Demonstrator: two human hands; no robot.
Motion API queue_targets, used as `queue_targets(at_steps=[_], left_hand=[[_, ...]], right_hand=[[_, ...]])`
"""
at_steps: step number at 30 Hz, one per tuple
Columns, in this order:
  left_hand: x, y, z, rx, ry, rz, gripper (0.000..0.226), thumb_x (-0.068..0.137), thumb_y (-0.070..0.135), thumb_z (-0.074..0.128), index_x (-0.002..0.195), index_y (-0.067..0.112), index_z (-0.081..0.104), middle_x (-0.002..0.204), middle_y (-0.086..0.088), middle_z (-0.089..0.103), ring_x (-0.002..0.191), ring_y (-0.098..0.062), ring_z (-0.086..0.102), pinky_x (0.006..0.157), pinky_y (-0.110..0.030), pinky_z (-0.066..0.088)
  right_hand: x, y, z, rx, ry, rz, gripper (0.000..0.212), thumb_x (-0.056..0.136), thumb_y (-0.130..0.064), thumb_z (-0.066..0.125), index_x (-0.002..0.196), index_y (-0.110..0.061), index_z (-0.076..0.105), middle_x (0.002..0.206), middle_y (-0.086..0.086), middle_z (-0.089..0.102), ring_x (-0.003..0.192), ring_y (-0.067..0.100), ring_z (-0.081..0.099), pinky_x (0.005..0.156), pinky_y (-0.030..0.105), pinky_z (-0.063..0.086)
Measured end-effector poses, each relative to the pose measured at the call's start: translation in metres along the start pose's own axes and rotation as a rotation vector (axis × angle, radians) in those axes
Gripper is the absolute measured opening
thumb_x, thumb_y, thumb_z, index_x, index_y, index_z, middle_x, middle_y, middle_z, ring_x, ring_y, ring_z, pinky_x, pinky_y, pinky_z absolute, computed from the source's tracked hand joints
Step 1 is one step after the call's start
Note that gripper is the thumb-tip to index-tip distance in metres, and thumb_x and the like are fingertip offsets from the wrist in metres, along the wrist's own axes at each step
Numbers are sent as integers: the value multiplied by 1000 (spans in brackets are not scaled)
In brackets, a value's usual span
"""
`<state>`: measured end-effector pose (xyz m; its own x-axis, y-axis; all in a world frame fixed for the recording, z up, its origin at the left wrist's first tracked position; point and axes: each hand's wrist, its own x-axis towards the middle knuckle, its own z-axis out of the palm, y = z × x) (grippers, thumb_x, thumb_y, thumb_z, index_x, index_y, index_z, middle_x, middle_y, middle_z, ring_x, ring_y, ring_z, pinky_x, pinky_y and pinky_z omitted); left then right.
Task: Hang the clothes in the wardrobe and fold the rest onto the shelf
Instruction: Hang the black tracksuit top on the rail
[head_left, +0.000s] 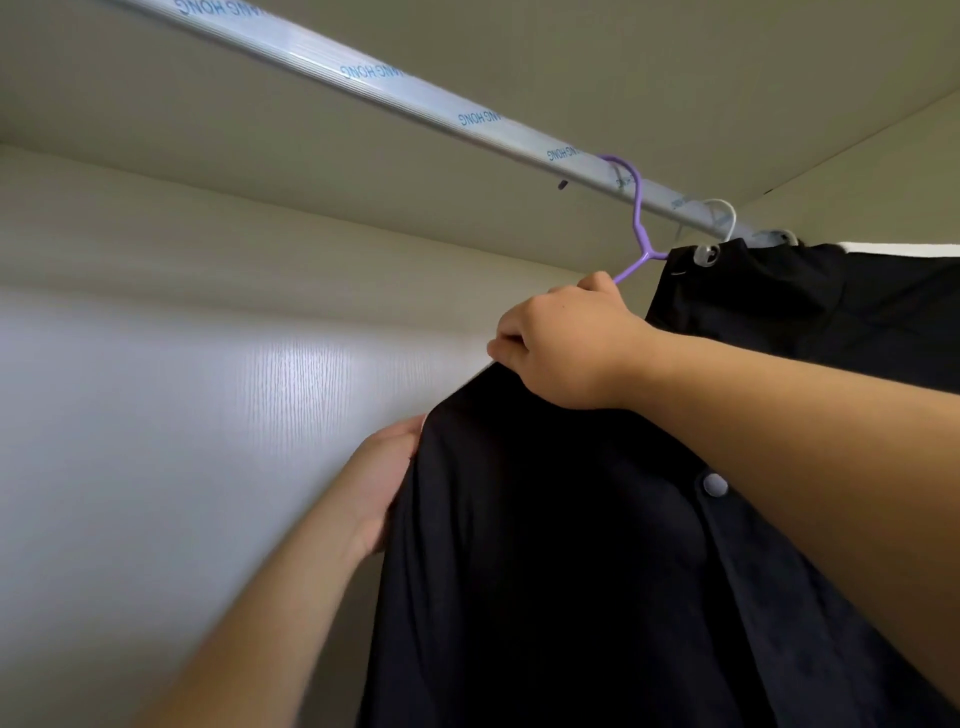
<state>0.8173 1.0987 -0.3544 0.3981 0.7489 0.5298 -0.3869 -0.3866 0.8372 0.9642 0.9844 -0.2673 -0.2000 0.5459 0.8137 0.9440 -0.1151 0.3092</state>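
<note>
A black buttoned garment (561, 545) hangs from a purple hanger (636, 218) whose hook sits over the silver wardrobe rail (395, 93). My right hand (563, 348) grips the top of the garment at the hanger's shoulder, fingers curled round the fabric. Lower down, my left hand (387, 483) lies against the garment's left edge; its fingers are hidden behind the cloth.
Further right on the rail, another black garment (810, 306) hangs on a white hanger (724, 215). The pale wardrobe back wall (182, 415) fills the left, and the wardrobe's top panel (571, 62) lies just above the rail.
</note>
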Motion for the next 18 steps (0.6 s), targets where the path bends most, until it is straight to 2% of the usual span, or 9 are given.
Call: queue_targets(at_steps=[2,4,6,8,11,13,14,16,18], left_hand=[[-2,-3,3,284,160,159,21,97,13,57,83,16,73,77,-1,72,67,-14,68,59,-24,52],[-2,-6,2,350,331,373,19,98,17,56,88,16,73,80,3,73,73,-11,67,67,-25,52],[-6,-3,3,290,375,549,23,100,19,53,88,14,73,78,4,71,72,-7,65,70,-23,52],[-12,-2,5,447,350,671,19,98,25,60,88,19,76,80,12,73,75,0,67,72,-15,51],[-9,-6,3,595,288,628,15,93,32,67,88,23,79,81,18,74,79,1,68,77,-18,50],[-6,-10,0,581,180,515,34,93,44,62,84,15,76,75,12,66,71,-6,61,73,-28,46],[-6,-11,1,565,157,480,36,94,44,61,84,13,76,73,10,66,68,-10,60,72,-31,45],[-11,-10,2,543,152,487,22,97,33,62,88,21,78,80,8,74,78,-10,69,78,-29,50],[-13,-11,1,624,168,542,25,98,33,57,86,24,77,77,0,72,74,-16,66,71,-28,47]], right_hand=[[-1,1,0,11,-8,-5,31,102,-41,40,85,-25,61,83,-7,64,90,22,57,97,37,25],[-2,3,1,17,-16,-18,25,101,-40,43,92,-28,63,91,-10,68,95,21,57,101,39,25],[-3,6,3,8,-14,-33,23,100,-38,44,94,-29,65,94,-11,69,97,20,58,102,39,25],[-3,7,4,5,-12,-41,23,100,-36,45,93,-29,65,93,-11,69,97,19,57,102,39,25],[-3,10,4,14,-23,-44,20,98,-30,46,93,-31,66,92,-11,69,97,18,56,102,38,25],[-3,12,5,5,-39,-46,21,98,-26,47,97,-33,67,94,-12,69,99,17,54,102,38,24],[-4,13,5,-4,-44,-52,22,98,-26,46,99,-34,67,95,-12,69,99,16,53,103,38,24],[-6,14,6,-14,-39,-74,23,99,-26,46,101,-36,67,96,-13,68,99,16,52,103,38,23],[-6,14,5,-10,-39,-86,23,99,-26,46,102,-37,66,96,-13,68,99,15,52,102,37,24]])
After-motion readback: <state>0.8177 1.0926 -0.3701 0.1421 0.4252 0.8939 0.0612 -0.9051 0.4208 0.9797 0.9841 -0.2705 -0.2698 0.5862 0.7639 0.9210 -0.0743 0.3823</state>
